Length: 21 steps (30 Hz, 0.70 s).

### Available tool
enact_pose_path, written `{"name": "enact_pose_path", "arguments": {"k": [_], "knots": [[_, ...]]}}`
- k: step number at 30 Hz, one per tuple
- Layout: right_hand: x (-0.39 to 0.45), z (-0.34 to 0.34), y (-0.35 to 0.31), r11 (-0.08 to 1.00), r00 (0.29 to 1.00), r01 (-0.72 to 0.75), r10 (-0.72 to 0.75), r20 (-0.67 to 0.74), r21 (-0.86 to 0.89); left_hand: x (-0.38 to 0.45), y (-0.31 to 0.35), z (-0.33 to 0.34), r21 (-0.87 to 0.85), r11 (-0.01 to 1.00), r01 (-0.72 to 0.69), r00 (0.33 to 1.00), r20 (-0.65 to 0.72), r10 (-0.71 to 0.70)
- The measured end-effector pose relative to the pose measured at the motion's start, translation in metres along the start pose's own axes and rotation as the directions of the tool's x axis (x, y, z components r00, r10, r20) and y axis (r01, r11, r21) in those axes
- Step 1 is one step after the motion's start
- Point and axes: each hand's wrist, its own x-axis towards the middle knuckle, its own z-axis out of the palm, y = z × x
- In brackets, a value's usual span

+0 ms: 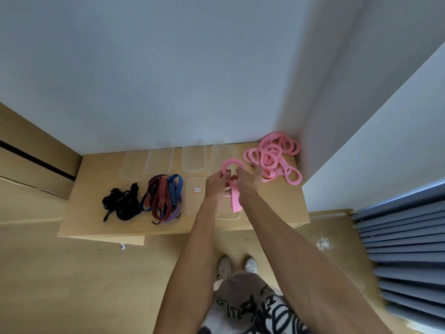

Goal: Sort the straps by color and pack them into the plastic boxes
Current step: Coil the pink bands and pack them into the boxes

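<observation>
Just right of the frame's centre, both hands meet over a wooden table (96, 213) and work one pink strap (232, 182). The left hand (215, 183) pinches the strap's curved loop from the left side, and the right hand (246, 180) grips it from the right, fingers curled round the band. The loop arches above the hands and a loose tail hangs down between the forearms, over a clear plastic box (227, 214) at the table's near edge.

Up and to the right, against the wall corner, lies a heap of pink straps (274, 156). Toward the left of the table sit a tangle of black straps (121, 203) and, just right of it, a bundle of red, blue and purple striped straps (163, 196), which seems to rest in another clear box, though its edges are faint. A row of clear boxes (193, 157) lines the far edge by the wall, and a box with a small label (196, 198) sits left of the hands.
</observation>
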Motion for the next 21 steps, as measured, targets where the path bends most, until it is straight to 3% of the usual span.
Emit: {"name": "enact_pose_path", "arguments": {"k": [4, 11, 16, 21], "knots": [[0.006, 0.001, 0.031, 0.944, 0.997, -0.002, 0.028, 0.073, -0.330, 0.011, -0.025, -0.015, 0.045, 0.995, 0.094, 0.987, -0.139, -0.087], [0.038, 0.003, 0.102, 0.883, 0.982, -0.173, 0.121, -0.143, -0.436, 0.048, -0.091, -0.029, 0.193, 0.941, 0.279, 0.949, -0.205, -0.239], [0.071, 0.018, 0.130, 0.814, 0.974, -0.197, 0.097, -0.206, -0.547, 0.091, -0.112, -0.034, 0.492, 0.841, 0.225, 0.967, -0.221, -0.129], [0.094, 0.037, 0.133, 0.774, 0.986, -0.123, 0.024, -0.165, -0.621, 0.125, -0.111, -0.038, 0.618, 0.772, 0.150, 0.980, -0.197, -0.033]]}}
